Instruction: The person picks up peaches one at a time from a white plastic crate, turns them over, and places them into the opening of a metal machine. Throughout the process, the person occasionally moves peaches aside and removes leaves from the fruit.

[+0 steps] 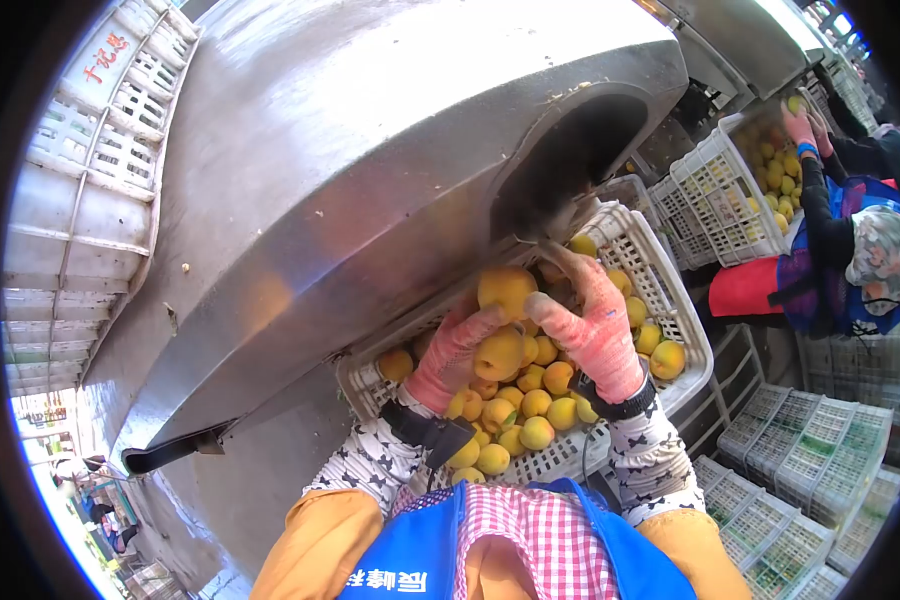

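Observation:
My left hand, in a pink glove, curls around a yellow peach, its thumb lying across the top. A larger peach is just above that thumb, between my two hands. My right hand, also gloved in pink, has its thumb tip beside the larger peach and its fingers spread toward the dark opening of the metal machine. Beneath both hands, a white plastic crate holds many yellow-orange peaches. My hands hide part of the fruit.
The broad metal housing rises over the crate's far side. White crates stand at the left and lower right. At the upper right, a person handles fruit over another peach-filled crate.

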Available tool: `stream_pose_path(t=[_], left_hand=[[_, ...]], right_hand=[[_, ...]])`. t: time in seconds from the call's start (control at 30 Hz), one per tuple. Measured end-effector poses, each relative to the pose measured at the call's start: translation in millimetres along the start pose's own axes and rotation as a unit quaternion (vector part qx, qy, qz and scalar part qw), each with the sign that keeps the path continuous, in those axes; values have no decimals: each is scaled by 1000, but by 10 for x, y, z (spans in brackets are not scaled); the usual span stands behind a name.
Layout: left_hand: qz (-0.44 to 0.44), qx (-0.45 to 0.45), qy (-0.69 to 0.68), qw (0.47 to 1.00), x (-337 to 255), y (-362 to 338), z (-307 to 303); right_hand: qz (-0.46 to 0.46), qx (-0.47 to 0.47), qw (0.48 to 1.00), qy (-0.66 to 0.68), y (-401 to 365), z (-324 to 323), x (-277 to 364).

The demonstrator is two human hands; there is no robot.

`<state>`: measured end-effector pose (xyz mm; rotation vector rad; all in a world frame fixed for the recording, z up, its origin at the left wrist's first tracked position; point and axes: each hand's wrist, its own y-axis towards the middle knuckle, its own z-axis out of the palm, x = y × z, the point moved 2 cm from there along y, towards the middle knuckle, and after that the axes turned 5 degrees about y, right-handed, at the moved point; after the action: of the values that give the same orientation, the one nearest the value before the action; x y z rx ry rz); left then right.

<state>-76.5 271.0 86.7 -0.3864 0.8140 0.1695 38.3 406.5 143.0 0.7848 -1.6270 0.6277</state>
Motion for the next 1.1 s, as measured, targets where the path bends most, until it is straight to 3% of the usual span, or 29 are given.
stream_pose_path(t=[0.07,0.1,0.17,0.2,0.27,0.3,0.33,0.37,0.4,0.43,0.47,0.53,0.6,0.67,0.73,0.8,0.9,0.93,0.97,1.0,1.03,1.07,1.1], left_hand=[[119,-34,152,981,-144,5,241],[117,-31,153,981,-153,26,234],[201,-38,429,880,-243,54,203],[201,-37,430,879,-303,78,188],[43,71,219,972,-422,97,191],[42,67,219,973,-522,109,175],[11,120,296,947,-594,126,183],[-19,174,370,912,-603,137,201],[-17,175,368,913,-555,131,243],[-19,122,189,974,-506,132,292],[-19,66,4,998,-483,129,302],[0,55,-7,998,-312,211,103],[14,42,-22,999,-169,209,7],[62,37,177,982,-57,116,-6],[104,31,236,966,18,37,-24],[-48,-63,68,995,133,-58,-83],[-27,-99,58,993,147,-144,-88],[-31,-100,57,993,184,-143,-122],[-25,-82,-20,996,247,-115,-191],[-20,-65,-99,993,323,-85,-261],[-27,-67,-102,992,428,-19,-363],[4,-94,16,995,527,40,-504],[33,-119,136,983,563,39,-589]], right_hand=[[24,13,999,-16,-107,0,62],[-6,15,1000,-25,-122,12,28],[-64,38,995,-62,-145,-29,-17],[-64,37,995,-61,-138,-129,-19],[-155,139,973,-96,-122,-252,128],[-209,133,952,-178,-99,-288,277],[-206,134,953,-177,-83,-289,337],[-170,174,946,-216,-65,-277,363],[-134,212,934,-255,-54,-263,381],[-159,173,937,-257,-20,-270,428],[-165,171,936,-260,29,-247,427],[-154,-39,974,-165,197,-254,335],[-163,-154,958,-180,396,-140,129],[-196,-191,938,-214,563,14,-89],[-195,-215,927,-240,612,145,-187],[-184,-234,917,-266,588,238,-209],[-137,-225,923,-281,857,359,-199],[-107,-203,897,-377,1101,468,-371],[-72,-179,862,-469,1211,520,-361],[-64,-176,863,-470,1199,452,-354],[-133,-167,946,-244,1139,333,-45],[-190,-150,970,-1,1038,246,173],[-178,-149,973,1,875,211,261]])
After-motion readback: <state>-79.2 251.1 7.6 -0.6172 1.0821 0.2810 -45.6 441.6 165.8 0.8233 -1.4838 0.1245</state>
